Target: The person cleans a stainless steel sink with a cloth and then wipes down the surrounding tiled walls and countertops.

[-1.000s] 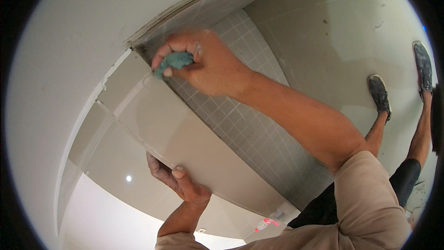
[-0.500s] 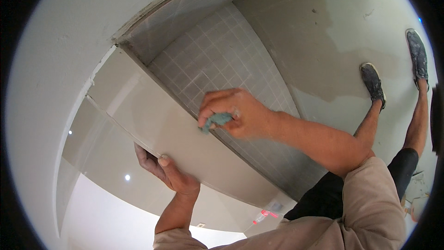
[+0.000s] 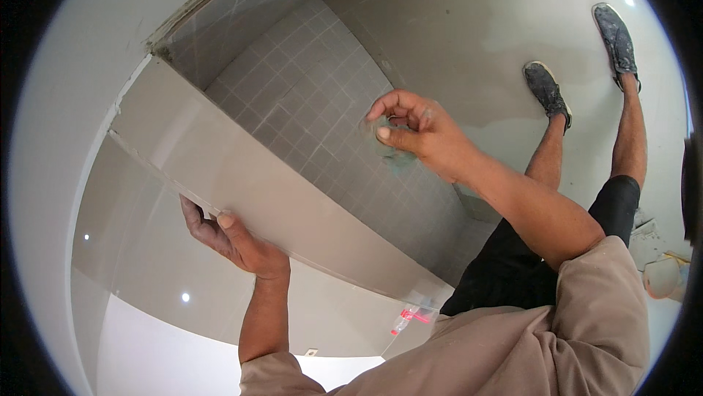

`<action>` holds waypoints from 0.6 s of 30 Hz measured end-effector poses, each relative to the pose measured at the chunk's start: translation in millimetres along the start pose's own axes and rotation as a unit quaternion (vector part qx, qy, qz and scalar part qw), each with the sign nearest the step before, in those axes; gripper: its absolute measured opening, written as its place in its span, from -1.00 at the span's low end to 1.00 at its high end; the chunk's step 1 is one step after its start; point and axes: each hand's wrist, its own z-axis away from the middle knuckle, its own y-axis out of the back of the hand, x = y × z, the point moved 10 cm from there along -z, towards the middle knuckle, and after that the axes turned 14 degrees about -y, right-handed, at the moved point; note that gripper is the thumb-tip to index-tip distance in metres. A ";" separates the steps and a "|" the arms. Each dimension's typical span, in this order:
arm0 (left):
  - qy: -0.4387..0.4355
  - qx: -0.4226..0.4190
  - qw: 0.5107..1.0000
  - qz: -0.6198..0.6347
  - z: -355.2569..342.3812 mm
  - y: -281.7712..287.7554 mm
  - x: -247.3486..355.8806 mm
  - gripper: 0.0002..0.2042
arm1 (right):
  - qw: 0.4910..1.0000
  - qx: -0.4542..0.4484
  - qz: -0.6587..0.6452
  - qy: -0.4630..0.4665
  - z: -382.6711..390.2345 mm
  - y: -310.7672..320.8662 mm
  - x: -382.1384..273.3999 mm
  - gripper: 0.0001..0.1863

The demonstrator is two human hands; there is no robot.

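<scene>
A crumpled green-grey rag (image 3: 395,154), slightly smeared by motion, is pinched in my right hand (image 3: 433,138). That hand hovers over the recessed grey tiled area, apart from the ledge. My left hand (image 3: 238,241) grips the edge of a long, glossy beige tiled ledge (image 3: 227,151), its thumb on the top and its fingers over the side. A thin joint line runs along the edge under that thumb. Whether the rag is cloth or sponge I cannot tell.
Small grey square tiles (image 3: 293,96) line the recess. A white wall (image 3: 58,140) bounds the ledge's far left end. A clear bottle with red parts (image 3: 404,319) and a pale bucket (image 3: 661,277) stand near the lower right. Dusty dark shoes (image 3: 545,88) stand on beige flooring.
My right hand has lifted off the ledge's edge and moved right over the grey tiles, with the rag in it. My left hand keeps its place on the ledge while the view has shifted.
</scene>
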 end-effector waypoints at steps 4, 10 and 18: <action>-0.017 -0.003 1.000 -0.002 0.1 -1.6 0.5 -0.29 | 0.998 0.055 -0.008 -0.032 -2.0 -13.5 4.1 -0.67; -0.016 0.019 0.999 0.042 -0.3 -0.1 5.0 -0.34 | 0.981 0.172 0.092 -0.019 14.1 -44.1 -1.4 -0.63; -0.040 0.050 0.995 0.073 0.1 5.6 6.6 -0.48 | 0.974 0.187 -0.005 -0.128 4.4 -71.7 31.8 -0.47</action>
